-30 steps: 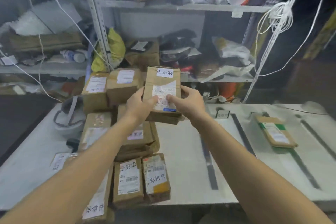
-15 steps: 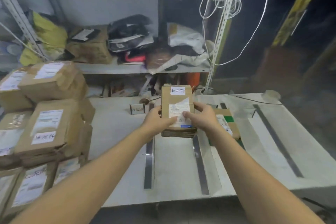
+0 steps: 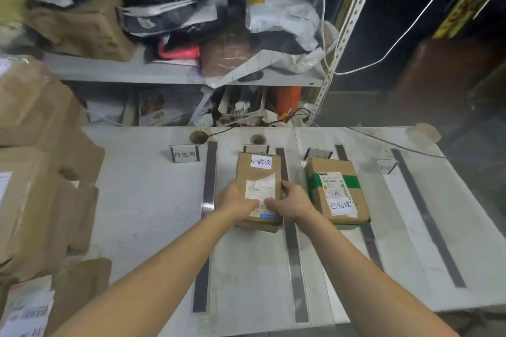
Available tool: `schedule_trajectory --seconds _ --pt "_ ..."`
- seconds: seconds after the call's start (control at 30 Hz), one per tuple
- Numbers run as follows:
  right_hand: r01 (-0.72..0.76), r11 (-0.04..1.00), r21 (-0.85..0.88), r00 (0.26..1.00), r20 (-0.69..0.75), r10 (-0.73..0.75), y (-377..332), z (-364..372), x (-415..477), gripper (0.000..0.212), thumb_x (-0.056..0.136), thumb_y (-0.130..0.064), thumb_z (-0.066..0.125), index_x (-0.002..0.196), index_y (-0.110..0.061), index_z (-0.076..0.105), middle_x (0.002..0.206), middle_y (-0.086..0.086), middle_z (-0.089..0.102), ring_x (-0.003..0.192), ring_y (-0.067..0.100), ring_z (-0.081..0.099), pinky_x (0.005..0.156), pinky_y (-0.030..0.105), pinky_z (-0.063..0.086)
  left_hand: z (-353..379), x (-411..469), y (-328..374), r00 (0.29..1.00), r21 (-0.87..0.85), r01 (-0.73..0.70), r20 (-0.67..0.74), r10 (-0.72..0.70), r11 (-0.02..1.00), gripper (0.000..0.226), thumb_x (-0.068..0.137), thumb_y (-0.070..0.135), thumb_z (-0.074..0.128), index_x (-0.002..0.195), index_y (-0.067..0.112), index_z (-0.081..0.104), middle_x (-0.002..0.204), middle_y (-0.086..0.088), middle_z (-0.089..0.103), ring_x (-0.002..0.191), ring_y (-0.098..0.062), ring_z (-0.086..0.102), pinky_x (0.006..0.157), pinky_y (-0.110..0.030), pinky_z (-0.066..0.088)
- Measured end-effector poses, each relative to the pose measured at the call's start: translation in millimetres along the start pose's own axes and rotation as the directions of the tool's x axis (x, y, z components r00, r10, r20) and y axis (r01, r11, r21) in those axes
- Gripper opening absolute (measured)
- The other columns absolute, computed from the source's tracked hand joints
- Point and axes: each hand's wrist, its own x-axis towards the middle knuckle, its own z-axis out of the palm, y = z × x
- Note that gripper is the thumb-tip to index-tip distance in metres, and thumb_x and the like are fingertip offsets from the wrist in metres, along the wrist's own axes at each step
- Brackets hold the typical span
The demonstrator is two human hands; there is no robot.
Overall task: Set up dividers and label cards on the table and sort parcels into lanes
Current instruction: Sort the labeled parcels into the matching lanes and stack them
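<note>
Cardboard fills the middle of our view: a brown parcel (image 3: 258, 172) lies lengthwise in the lane between two dark dividers, the left strip (image 3: 209, 172) and the right strip (image 3: 293, 254), towards the far end of the pale surface (image 3: 142, 200). Its right edge overlaps the right strip, and we cannot tell whether it rests fully on the surface or is held just above it. Our left grip (image 3: 237, 201) curls round the parcel's near left edge and our right grip (image 3: 295, 204) curls round its near right edge, with both thumbs on top, almost meeting over the white shipping label. A small white handwritten tag is stuck near the parcel's far end. Just beyond that far end a label card (image 3: 256, 148) stands mostly hidden, and another label card (image 3: 184, 154) stands upright at the far end of the lane to the left. In the next lane to the right lies a second parcel (image 3: 335, 167) banded with green tape, close to our right grip but apart from it. A stack of boxes (image 3: 32, 172) crowds the left side of the surface, and a cluttered shelf (image 3: 123, 72) runs behind.
</note>
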Motion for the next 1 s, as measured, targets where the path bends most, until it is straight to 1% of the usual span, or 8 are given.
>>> schedule_trajectory --seconds 0.13,0.4,0.5,0.57,0.67,0.8,0.9,1.0 --pt "-0.03 0.998 -0.046 1.0 -0.009 0.03 4.2 11.1 23.5 0.041 0.081 -0.014 0.08 0.112 -0.027 0.056 0.118 -0.004 0.069 0.101 0.015 0.067 0.082 0.034 0.06 3.8 20.6 -7.9 0.998 0.06 0.011 -0.064 -0.007 0.998 0.055 0.075 0.015 0.082 0.122 0.019 0.053 0.119 0.0 0.066 0.106 -0.021 0.063 0.09 -0.038 0.055" --pt "-0.061 0.992 -0.113 0.998 0.012 0.063 18.0 16.3 30.2 0.042 0.084 -0.013 0.075 0.123 -0.015 0.06 0.124 0.003 0.067 0.113 0.022 0.064 0.093 0.039 0.056 10.0 22.4 -18.3 0.992 0.09 0.008 -0.123 0.003 0.996 0.054 0.075 0.005 0.078 0.122 0.016 0.054 0.116 -0.002 0.066 0.1 -0.02 0.063 0.084 -0.036 0.056" --pt "-0.003 0.992 -0.129 1.0 0.026 0.007 9.8 7.7 24.3 0.036 0.086 -0.016 0.072 0.12 -0.015 0.062 0.121 0.002 0.069 0.108 0.022 0.065 0.09 0.035 0.055 7.7 13.0 -12.9 0.99 0.113 -0.019 -0.134 0.034 0.993 0.055 0.078 0.007 0.076 0.127 0.015 0.051 0.123 -0.003 0.063 0.098 -0.015 0.059 0.079 -0.029 0.051" --pt "0.104 0.969 -0.222 0.995 0.027 -0.101 -0.6 -0.9 15.7 0.037 0.086 -0.018 0.069 0.122 -0.018 0.06 0.117 0.002 0.069 0.105 0.022 0.065 0.084 0.034 0.055 2.6 1.1 -4.0 0.988 0.088 -0.036 -0.144 0.048 0.995 0.069 0.081 0.011 0.076 0.141 0.013 0.042 0.138 -0.004 0.054 0.111 -0.014 0.054 0.085 -0.026 0.045" --pt "0.274 0.891 -0.361 0.959 0.041 -0.279 -20.2 -12.2 -3.9 0.057 0.088 -0.026 0.067 0.141 -0.018 0.048 0.131 0.005 0.061 0.115 0.027 0.06 0.09 0.038 0.053 -13.4 -25.9 13.6 0.975 0.139 -0.093 -0.188 0.118 0.986 0.083 0.083 0.023 0.076 0.152 0.017 0.03 0.152 0.0 0.041 0.137 -0.019 0.042 0.106 -0.032 0.041" --pt "0.483 0.742 -0.465 0.864 0.115 -0.49 -54.7 -13.7 -31.7 0.059 0.089 -0.029 0.062 0.145 -0.022 0.043 0.141 0.002 0.054 0.126 0.026 0.052 0.09 0.036 0.046 -49.5 -72.0 33.3 0.91 0.292 -0.205 -0.295 0.292 0.934 0.073 0.082 0.028 0.076 0.146 0.02 0.041 0.131 0.015 0.052 0.132 -0.02 0.048 0.094 -0.022 0.041" --pt "0.591 0.593 -0.546 0.776 0.185 -0.603 -85.6 -3.5 -53.8 0.061 0.091 -0.035 0.062 0.146 -0.024 0.038 0.143 0.002 0.051 0.128 0.027 0.048 0.089 0.039 0.045 -87.4 -108.3 33.8 0.867 0.504 -0.116 -0.369 0.334 0.856 0.078 0.088 0.038 0.069 0.153 0.02 0.029 0.154 0.0 0.039 0.139 -0.023 0.038 0.11 -0.034 0.035" --pt "0.682 0.466 -0.563 0.681 0.258 -0.685 -112.5 18.2 -75.3 0.06 0.091 -0.035 0.062 0.145 -0.021 0.039 0.143 0.004 0.05 0.127 0.03 0.047 0.092 0.04 0.047 -130.1 -146.7 23.6 0.831 0.608 -0.007 -0.439 0.343 0.794 0.076 0.091 0.047 0.062 0.153 0.02 0.027 0.156 -0.002 0.035 0.139 -0.024 0.037 0.111 -0.041 0.036"
